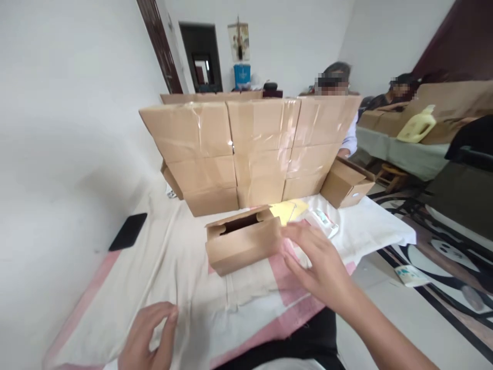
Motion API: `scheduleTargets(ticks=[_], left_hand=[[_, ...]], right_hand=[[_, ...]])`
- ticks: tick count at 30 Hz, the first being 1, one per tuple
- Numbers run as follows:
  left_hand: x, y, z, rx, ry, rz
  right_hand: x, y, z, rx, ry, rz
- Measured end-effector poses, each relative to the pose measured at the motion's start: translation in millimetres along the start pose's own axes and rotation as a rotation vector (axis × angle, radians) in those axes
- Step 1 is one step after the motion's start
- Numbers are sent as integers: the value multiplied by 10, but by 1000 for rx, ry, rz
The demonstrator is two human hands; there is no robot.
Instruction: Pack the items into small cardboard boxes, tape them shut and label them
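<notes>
A small brown cardboard box [244, 249] lies on the cloth in front of me, with a dark slot-like opening along its top. My right hand [318, 257] is at the box's right end, thumb and fingers apart; blur hides whether the fingertips touch it. Low on the left, my left hand [148, 336] is curled over the cloth, well apart from the box. Its thumb and forefinger tips come together, and nothing shows between them. Behind the box's right end lie a yellow sheet [290, 209] and a white packet [323, 221].
A tall wall of taped cardboard boxes [262, 139] stands across the table's back. Another carton [344, 182] sits at the right edge, with a person [350, 136] behind it. A black phone [129, 231] lies at left. Further right are a yellow jug [417, 126] and a second person.
</notes>
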State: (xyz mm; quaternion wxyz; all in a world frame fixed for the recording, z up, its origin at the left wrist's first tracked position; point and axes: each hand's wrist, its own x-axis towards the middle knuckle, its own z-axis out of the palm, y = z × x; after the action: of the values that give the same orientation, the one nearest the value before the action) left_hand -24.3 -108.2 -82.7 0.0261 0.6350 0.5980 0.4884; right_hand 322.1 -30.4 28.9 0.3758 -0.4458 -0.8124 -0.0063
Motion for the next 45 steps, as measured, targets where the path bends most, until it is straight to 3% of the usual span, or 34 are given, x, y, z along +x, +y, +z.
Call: scheduleTargets(ticks=[3,7,9,11,14,16,20,25,29,35,41,45], left_hand=[[127,74,-79,31,10,109],[422,233,-92,28,-33,164],[624,272,-80,17,-118,164],[861,291,-64,3,-306,142],[1258,324,-10,-19,-642,103],[1521,364,55,-27,-789,121],[1942,461,225,12,-927,229],[2149,517,402,-2,-1089,160],[2164,490,503,6,-1115,120],[2181,473,605,127,-1111,211],[2123,480,599,327,-962,306],[2069,405,604,344,-911,247]], right_hand=[[465,-10,183,-112,-151,-108],[773,32,731,-142,-362,-169],[773,79,949,-122,-448,-173],[732,125,1066,-108,-496,-169],[695,160,1097,-112,-503,-165],[698,155,1079,-113,-494,-168],[707,119,1055,-112,-479,-165],[684,119,1075,-95,-449,-172],[673,128,1081,-70,-431,-177],[681,125,1053,-46,-426,-169],[668,136,1059,-31,-426,-164],[659,135,1057,-33,-423,-170]])
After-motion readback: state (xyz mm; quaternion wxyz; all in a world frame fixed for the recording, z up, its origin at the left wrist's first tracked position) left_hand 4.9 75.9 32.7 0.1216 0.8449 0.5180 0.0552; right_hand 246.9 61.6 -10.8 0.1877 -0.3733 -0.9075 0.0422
